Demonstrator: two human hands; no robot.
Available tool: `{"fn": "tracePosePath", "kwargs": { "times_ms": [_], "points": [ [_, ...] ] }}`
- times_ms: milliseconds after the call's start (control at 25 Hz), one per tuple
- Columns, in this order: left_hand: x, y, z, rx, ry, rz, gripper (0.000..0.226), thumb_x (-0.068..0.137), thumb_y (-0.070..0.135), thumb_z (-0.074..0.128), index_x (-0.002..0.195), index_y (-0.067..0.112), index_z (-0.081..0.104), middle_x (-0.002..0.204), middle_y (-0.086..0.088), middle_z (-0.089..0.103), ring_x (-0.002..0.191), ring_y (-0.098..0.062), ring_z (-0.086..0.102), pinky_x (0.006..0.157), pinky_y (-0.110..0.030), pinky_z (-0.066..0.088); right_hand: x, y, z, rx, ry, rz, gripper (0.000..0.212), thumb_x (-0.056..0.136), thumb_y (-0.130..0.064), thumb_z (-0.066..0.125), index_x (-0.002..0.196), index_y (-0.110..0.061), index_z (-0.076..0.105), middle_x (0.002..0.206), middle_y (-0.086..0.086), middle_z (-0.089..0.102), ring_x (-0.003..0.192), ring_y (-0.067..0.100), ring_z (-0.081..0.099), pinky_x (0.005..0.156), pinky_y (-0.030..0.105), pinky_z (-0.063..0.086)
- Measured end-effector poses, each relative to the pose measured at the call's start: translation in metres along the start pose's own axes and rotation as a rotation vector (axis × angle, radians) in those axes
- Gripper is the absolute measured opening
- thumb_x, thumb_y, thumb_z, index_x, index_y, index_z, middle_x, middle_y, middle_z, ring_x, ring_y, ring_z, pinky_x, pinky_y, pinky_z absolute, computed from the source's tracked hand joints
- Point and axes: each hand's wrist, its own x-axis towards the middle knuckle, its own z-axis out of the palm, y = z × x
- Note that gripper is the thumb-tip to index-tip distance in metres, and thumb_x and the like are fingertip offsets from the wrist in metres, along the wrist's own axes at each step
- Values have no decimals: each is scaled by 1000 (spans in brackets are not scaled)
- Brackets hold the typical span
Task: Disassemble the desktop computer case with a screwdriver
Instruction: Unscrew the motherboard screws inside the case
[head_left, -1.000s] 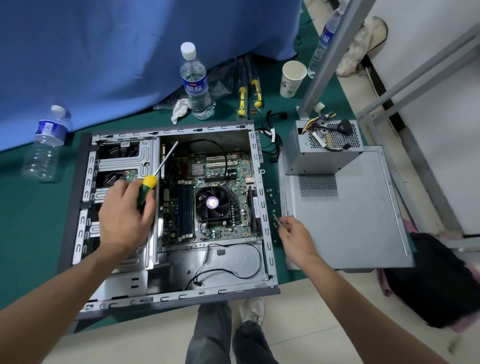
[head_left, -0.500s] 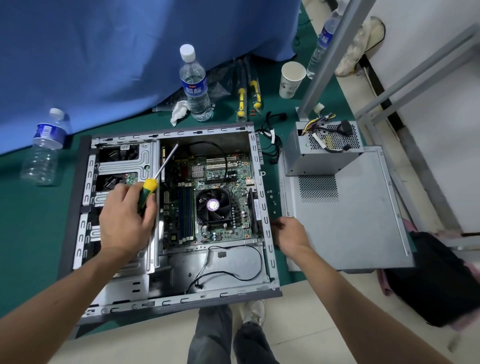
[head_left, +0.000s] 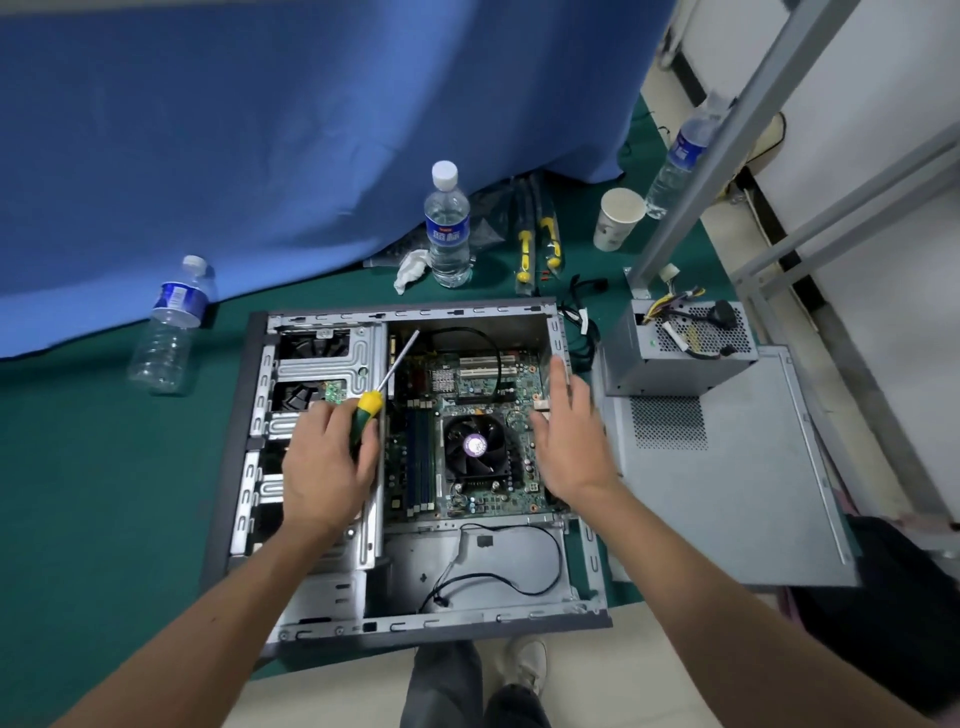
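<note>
Looking down into the computer case (head_left: 311, 631), which is lying on its side on the green mat so the motherboard (head_left: 470, 395) is facing up at us. The side panel (head_left: 737, 499) and power supply (head_left: 675, 364) are sitting off to the right, probably parked out of the way. Our left hand (head_left: 324, 467) is gripping the screwdriver (head_left: 371, 402), tip idle. Our right hand (head_left: 571, 431) is hovering over the board, fingers spread, holding nothing.
</note>
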Motion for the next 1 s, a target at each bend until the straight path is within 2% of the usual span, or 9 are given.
{"fn": "tracePosePath", "kwargs": {
  "times_ms": [80,200,320,400,560,680,800,1000],
  "points": [
    [3,3,-2,-78,-35,-92,30,99,30,50,114,7,61,93,-2,49,85,-17,44,69,-32,40,1,2,6,-79,29,39,67,103,-29,38,155,-28,-4,154,6,23,112,25,53,92,43,51],
    [0,6,-10,-170,-57,-249,31,98,27,52,121,8,60,95,0,48,89,-16,43,75,-33,40,1,1,9,-123,49,66,67,103,-29,36,156,-28,-5,155,6,24,110,24,56,90,43,52],
    [-4,4,-21,-158,-33,-348,23,97,19,51,112,5,60,93,-2,47,87,-16,39,76,-30,32,0,0,9,-141,57,83,68,102,-28,38,156,-29,-4,154,5,26,110,24,56,91,44,52],
    [-5,3,-26,-149,-51,-380,18,96,13,51,109,3,59,94,-5,47,86,-17,36,77,-30,30,0,-1,8,-141,53,104,69,102,-28,39,156,-31,-4,153,4,28,109,25,56,89,44,53],
    [-5,0,-35,-85,-86,-417,24,96,10,53,116,-2,55,99,-12,48,88,-19,33,77,-30,27,-1,-5,7,-141,71,103,70,101,-27,40,156,-32,-3,149,3,32,97,20,57,81,40,55],
    [2,-5,-40,-68,-100,-449,36,92,8,61,123,-8,53,106,-25,52,87,-29,38,75,-37,30,0,-5,8,-140,77,109,71,101,-26,41,156,-31,-3,147,2,33,95,20,58,79,38,55],
    [6,-4,-41,-24,-161,-474,51,90,13,62,134,-7,47,118,-27,49,102,-42,44,82,-48,37,1,-3,8,-145,72,113,72,101,-27,41,156,-32,-4,147,2,34,95,20,58,79,38,56],
    [-1,6,-32,103,-258,-434,75,92,33,55,155,10,20,149,-17,28,136,-35,26,106,-53,29,0,0,10,-132,82,103,71,100,-27,41,156,-32,-2,145,1,34,91,18,56,78,37,54]
  ]
}}
